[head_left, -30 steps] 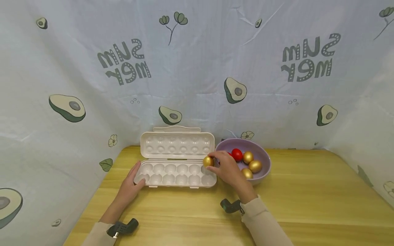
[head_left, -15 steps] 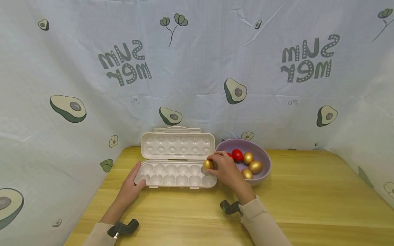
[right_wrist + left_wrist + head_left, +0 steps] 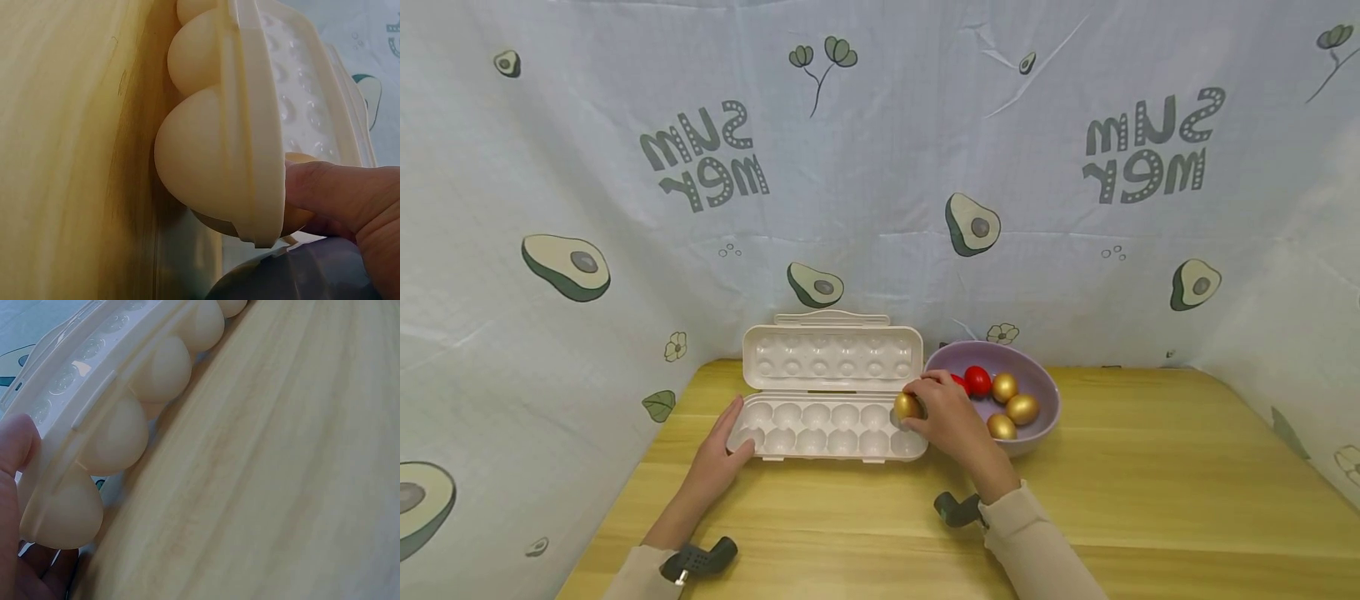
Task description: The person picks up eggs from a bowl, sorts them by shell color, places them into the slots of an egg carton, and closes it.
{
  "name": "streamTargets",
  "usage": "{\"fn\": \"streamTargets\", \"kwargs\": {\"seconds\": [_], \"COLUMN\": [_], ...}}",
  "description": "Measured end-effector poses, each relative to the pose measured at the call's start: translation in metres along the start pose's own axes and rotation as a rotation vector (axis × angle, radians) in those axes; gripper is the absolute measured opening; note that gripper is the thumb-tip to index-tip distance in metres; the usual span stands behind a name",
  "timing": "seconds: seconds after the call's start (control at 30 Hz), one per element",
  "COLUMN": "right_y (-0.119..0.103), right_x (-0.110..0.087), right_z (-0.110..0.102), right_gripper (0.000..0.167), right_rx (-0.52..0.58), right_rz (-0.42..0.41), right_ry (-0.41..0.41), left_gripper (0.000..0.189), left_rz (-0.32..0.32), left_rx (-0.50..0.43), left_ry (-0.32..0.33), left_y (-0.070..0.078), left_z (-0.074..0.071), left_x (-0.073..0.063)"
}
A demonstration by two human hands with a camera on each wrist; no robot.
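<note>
In the head view an egg carton (image 3: 831,446) lies with its lid (image 3: 833,358) raised at the back. Between thumb and fingers, my right hand (image 3: 951,417) holds a gold egg (image 3: 907,406) in the back-row cup at the carton's right end. The right wrist view shows my thumb (image 3: 325,187) at the carton's rim, mostly hiding the egg. My left hand (image 3: 713,458) grips the carton's left end, thumb at the front and fingers along the side. Right of the carton, a purple bowl (image 3: 1048,408) holds red eggs (image 3: 977,381) and several gold eggs (image 3: 1022,409).
Everything stands on a wooden table (image 3: 850,525). A pale curtain (image 3: 880,192) with avocado prints hangs close behind the carton and bowl, and also at both sides. The bowl sits right beside the carton's right end, partly behind my right hand.
My right hand has lowered the gold egg slightly, down into the back-row cup at the right end. My left hand has stayed on the carton.
</note>
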State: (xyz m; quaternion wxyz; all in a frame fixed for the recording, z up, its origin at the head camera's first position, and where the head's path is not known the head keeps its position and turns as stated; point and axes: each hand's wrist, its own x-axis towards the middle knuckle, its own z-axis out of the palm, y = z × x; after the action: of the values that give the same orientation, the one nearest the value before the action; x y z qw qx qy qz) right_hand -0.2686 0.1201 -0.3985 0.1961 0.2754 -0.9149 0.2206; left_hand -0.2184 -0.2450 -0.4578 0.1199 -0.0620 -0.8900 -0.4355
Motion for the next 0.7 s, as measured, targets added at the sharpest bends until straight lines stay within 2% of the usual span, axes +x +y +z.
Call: {"fn": "streamTargets", "kwargs": {"seconds": [0.5,0.7], "right_y": [-0.0027,-0.0014], "right_x": [0.0,0.0002], "right_z": [0.0016,0.0019], "right_gripper": [0.039,0.024], "right_rx": [-0.042,-0.036], "right_rz": [-0.042,-0.056], "right_ry": [0.012,0.035], "left_gripper": [0.072,0.072], "left_rz": [0.024,0.026], "left_rx": [0.029,0.028], "left_ry": [0.016,0.02], "left_y": [-0.0007,-0.0007], "left_z": [-0.0001,0.0013], "left_x": [-0.0011,-0.0002]}}
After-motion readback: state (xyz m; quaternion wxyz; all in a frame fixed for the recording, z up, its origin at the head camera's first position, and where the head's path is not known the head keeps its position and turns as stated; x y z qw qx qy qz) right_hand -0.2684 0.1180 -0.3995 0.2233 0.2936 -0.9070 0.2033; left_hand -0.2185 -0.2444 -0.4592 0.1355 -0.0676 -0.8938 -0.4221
